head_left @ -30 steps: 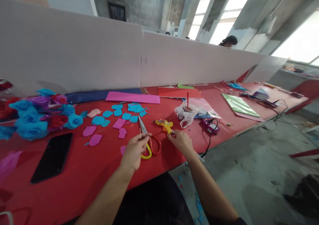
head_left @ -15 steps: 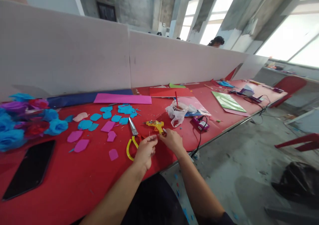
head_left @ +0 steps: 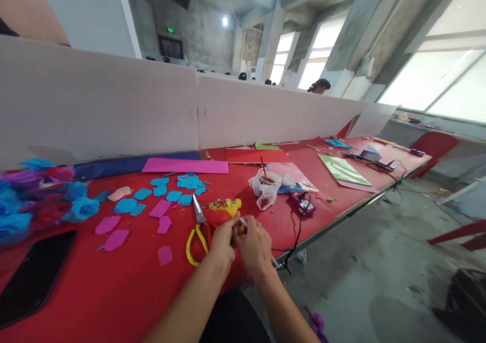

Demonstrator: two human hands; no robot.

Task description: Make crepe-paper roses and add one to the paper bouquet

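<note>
A yellow hot glue gun (head_left: 227,205) is just beyond my hands, its nozzle pointing left over the red table. My right hand (head_left: 253,244) is closed round its handle, with a pale bit showing by the fingers. My left hand (head_left: 223,243) is closed too, fingertips against the right hand and the rear of the gun; what it pinches is hidden. Just left of it lie scissors (head_left: 198,211) with yellow handles. Blue paper petals (head_left: 190,181) and magenta paper petals (head_left: 116,240) are scattered further left.
Paper flowers (head_left: 81,209) and a black phone (head_left: 36,272) are at the left. A plastic-bagged cup (head_left: 265,186) and a purple device (head_left: 302,204) with a cord stand right of my hands. A white partition (head_left: 243,113) borders the table's back.
The view has tilted up slightly. The glue gun has shifted a little left and turned. My right hand has come round its handle, and my hands are closer together.
</note>
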